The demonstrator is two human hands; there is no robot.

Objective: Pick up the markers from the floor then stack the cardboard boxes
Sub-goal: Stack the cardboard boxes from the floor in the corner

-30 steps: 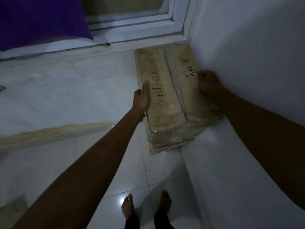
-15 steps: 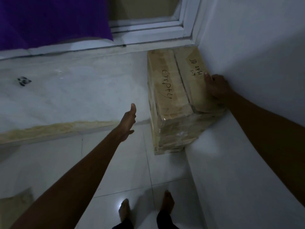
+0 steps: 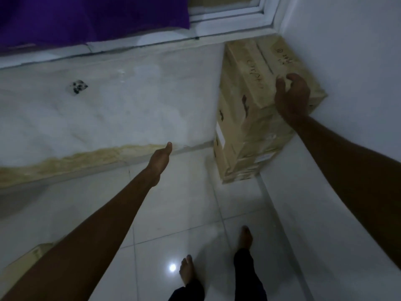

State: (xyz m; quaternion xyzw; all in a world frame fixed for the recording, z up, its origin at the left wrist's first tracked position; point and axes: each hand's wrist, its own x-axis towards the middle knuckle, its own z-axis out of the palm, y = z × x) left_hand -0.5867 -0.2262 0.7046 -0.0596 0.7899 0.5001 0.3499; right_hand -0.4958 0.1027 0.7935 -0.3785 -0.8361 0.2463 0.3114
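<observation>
A stack of brown cardboard boxes stands in the corner against the right wall, the top one with handwriting on its flaps. My right hand hovers at the near right edge of the top box with its fingers curled and apart, holding nothing. My left hand hangs free to the left of the stack, over the floor by the raised slab's edge, fingers together and extended, empty. No markers are in view.
A raised white slab with a chipped yellowish edge fills the left. A purple cloth hangs over a window frame at the top. White wall on the right. My bare feet stand on glossy tiles. Another cardboard piece lies bottom left.
My left hand has come off the top box and dropped down to the left. My right hand slid from the box's right side toward its near edge and loosened. The view shifted left.
</observation>
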